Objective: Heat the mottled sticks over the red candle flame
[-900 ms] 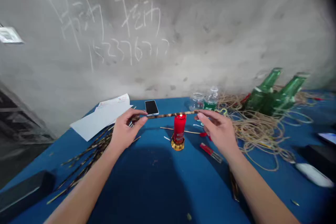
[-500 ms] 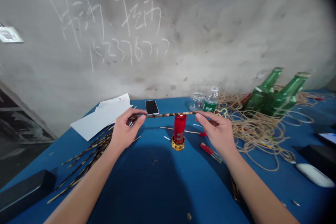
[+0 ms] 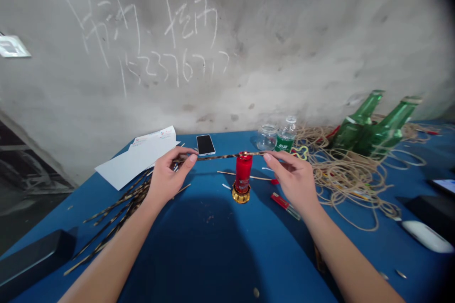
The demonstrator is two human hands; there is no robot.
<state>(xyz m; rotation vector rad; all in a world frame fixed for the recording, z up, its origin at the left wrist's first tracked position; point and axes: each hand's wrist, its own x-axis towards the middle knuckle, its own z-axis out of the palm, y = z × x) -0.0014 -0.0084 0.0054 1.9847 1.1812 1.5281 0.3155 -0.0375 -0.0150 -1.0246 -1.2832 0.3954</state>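
Observation:
A thin stick with dark scorched bands stretches level between my two hands. My left hand pinches its left end between thumb and fingers; my right hand pinches the right end. The stick's middle passes right at the top of a red candle on a gold scalloped base. A small glow shows at the candle's top. Below my right hand lies a red and clear lighter. Behind the candle, a pale thin stick lies flat on the table.
Banded sticks pile at left, by white papers. At the back are a phone, a glass jar and a plastic bottle. Coiled cord and green bottles fill the right, near a white mouse.
The stick has shifted very slightly over the candle top, and its banding looks different, as if turned. Both hands keep their grip and have barely moved.

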